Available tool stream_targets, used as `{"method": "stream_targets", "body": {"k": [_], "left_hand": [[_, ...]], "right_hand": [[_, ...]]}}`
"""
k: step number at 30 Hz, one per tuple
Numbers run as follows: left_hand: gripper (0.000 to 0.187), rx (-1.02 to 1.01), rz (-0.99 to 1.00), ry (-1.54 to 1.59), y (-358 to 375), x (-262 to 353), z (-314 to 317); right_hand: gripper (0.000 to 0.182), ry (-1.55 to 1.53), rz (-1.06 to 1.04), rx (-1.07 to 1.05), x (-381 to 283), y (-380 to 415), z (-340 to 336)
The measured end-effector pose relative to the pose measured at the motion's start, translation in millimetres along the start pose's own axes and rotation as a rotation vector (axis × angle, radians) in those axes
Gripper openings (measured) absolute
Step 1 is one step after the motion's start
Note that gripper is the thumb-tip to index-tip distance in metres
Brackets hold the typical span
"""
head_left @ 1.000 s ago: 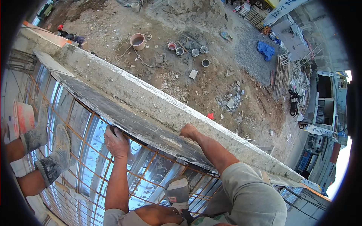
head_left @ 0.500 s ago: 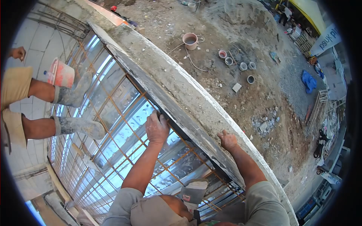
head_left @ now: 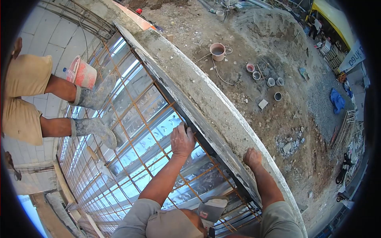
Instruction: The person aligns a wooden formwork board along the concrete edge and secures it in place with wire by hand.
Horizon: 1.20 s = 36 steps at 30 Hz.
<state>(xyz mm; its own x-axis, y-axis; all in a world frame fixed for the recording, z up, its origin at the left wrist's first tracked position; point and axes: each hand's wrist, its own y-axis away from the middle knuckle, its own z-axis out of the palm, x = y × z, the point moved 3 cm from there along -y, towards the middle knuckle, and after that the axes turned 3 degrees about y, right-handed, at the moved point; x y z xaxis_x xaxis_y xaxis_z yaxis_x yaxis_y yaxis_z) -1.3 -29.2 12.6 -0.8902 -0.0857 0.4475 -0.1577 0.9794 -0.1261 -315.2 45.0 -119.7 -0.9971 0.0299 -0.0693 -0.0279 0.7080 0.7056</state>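
My left hand (head_left: 183, 139), fingers curled, is at the dark inner edge of a long grey board (head_left: 198, 126), close to the rusty rebar grid (head_left: 162, 152). Whatever those fingers hold is hidden. On the rough concrete ledge (head_left: 222, 115) rests my right hand (head_left: 253, 158), its fingers folded in; anything inside it is out of sight. Ribbed metal sheeting (head_left: 158, 131) lies beneath the bars.
Another person's boots (head_left: 93, 133) stand on the grid at left, near a reddish bucket (head_left: 81, 72). A trowel (head_left: 99, 162) lies on the bars. Beyond the ledge, far below, is dirt ground with several buckets (head_left: 271, 82) and a larger tub (head_left: 217, 51).
The view has shifted, so most of the scene sits further right. My right hand's fingers, partly stretched before, are now folded in on the ledge. My left hand stays by the board's edge.
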Motion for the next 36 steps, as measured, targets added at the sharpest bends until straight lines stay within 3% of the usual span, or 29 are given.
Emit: {"method": "stream_targets", "body": {"k": [2, 4, 7, 11, 13, 14, 16, 22, 23, 26, 27, 29, 34, 36], "left_hand": [[0.034, 0.016, 0.012, 0.003, -2, 1, 0], [0.034, 0.028, 0.022, -0.005, -1, 4, -3], [0.034, 0.031, 0.021, -0.01, -2, 5, -3], [0.034, 0.037, 0.026, -0.013, -2, 5, -4], [0.035, 0.024, 0.02, -0.006, -2, 2, -2], [0.035, 0.008, 0.016, -0.002, -1, 1, 0], [0.035, 0.009, 0.015, -0.002, -1, 2, -1], [0.034, -0.01, 0.0, -0.006, 0, 2, 0], [0.034, -0.009, -0.001, -0.009, -1, 2, 0], [0.034, -0.007, -0.002, -0.019, -1, 2, 0], [0.034, 0.0, 0.008, -0.015, -1, 0, 1], [0.034, 0.0, 0.012, -0.002, -1, -1, 2], [0.036, -0.011, -0.011, -0.008, -1, 1, 2], [0.035, 0.003, 0.018, 0.019, -1, -1, 3]], "right_hand": [[0.028, -0.073, 0.088, -0.076, -3, -3, -5], [0.032, -0.337, 0.345, -0.044, 3, -4, 2], [0.032, -0.454, 0.464, -0.129, 27, -26, 47], [0.031, -0.35, 0.434, -0.171, 22, -7, 28], [0.036, -0.085, 0.128, -0.098, 5, 3, 10], [0.036, -0.083, 0.13, -0.099, 7, 4, 10], [0.036, 0.135, -0.123, -0.093, 3, 4, 10], [0.02, 0.22, -0.401, 0.043, 19, -4, 38], [0.019, 0.197, -0.464, 0.145, 25, -5, 47], [0.024, 0.245, -0.586, 0.104, 28, -5, 49], [0.024, 0.247, -0.578, 0.1, 27, -2, 46], [0.03, -0.103, -0.386, 0.044, 30, 2, 40], [0.037, -0.116, -0.353, -0.003, 26, 13, 21], [0.037, -0.076, -0.456, 0.026, 22, 17, 12]]}}
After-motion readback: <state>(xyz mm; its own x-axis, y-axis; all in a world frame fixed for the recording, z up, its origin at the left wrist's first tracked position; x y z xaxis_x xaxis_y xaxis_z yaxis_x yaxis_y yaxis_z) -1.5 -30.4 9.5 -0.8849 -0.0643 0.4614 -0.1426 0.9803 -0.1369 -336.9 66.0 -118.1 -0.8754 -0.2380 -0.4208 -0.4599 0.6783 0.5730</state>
